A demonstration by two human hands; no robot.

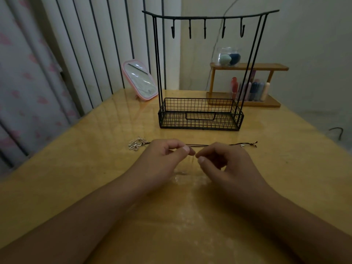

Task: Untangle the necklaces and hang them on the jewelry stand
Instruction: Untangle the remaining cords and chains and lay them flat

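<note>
Both hands hover mid-table, left hand (167,155) and right hand (224,161) each pinching what seems a thin chain (193,159). One dark cord necklace (219,144) and one silver necklace (136,144) lie beyond them, before the five-hook jewelry stand (202,115).

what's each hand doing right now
Left hand: pinch grip on a thin, pale fine-chain necklace.
Right hand: pinch grip on the same necklace.

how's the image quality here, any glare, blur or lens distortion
Head view: dim, flat light; soft glare streaks on the glossy table; wide-angle bending bows the jewelry stand top bar and its uprights; the thin chain between left hand and right hand is barely resolved.
</note>
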